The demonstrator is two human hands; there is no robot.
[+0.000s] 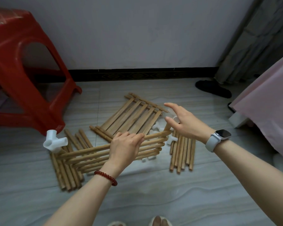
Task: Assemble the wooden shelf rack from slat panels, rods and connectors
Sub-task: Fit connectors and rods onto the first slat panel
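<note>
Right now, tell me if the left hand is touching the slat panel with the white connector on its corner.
Touching. The head view shows the left hand gripping the slat panel, fingers curled over its top rail.

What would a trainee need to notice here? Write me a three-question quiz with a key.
1. True or false: the left hand grips the slat panel fitted with the white connector.
2. What does the right hand hold?
A. a rod
B. nothing
C. a connector
3. Fill in: the loose rods lie on the floor below the ____ hand.

Key: 1 true; 2 B; 3 right.
</note>
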